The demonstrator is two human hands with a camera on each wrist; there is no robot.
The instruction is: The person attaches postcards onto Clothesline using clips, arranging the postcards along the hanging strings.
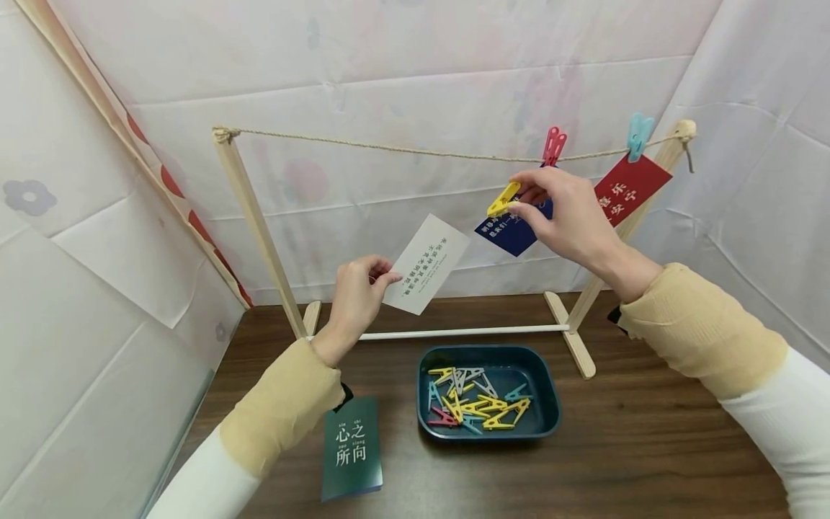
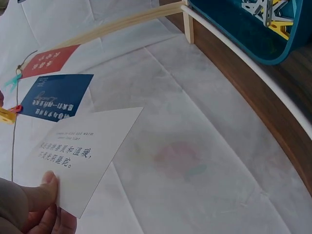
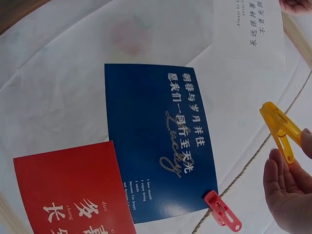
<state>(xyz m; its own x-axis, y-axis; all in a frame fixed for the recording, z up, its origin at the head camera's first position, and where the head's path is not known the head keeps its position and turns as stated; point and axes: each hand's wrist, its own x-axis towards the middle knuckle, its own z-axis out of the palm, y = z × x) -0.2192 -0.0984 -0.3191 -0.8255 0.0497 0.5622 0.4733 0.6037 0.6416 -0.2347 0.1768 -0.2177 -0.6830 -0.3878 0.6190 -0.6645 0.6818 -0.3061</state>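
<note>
My left hand (image 1: 360, 295) pinches a white card (image 1: 429, 265) with printed characters by its lower left edge, below the twine line (image 1: 389, 148). The left wrist view shows the thumb on the face of this white card (image 2: 92, 151). Between thumb and fingers, my right hand (image 1: 570, 220) holds a yellow clothespin (image 1: 503, 200) close to the line. A navy card (image 3: 151, 141) hangs from the line by a red clothespin (image 3: 222, 210), partly behind the right hand in the head view. Farther right, a red card (image 1: 632, 189) hangs from a light blue clothespin (image 1: 639, 135).
The twine runs between two wooden posts (image 1: 259, 231) joined low down by a white rod (image 1: 454, 332). A dark teal bin (image 1: 551, 418) with several coloured clothespins stands on the brown table (image 1: 648, 432). To its left lies a stack of green cards (image 1: 353, 450).
</note>
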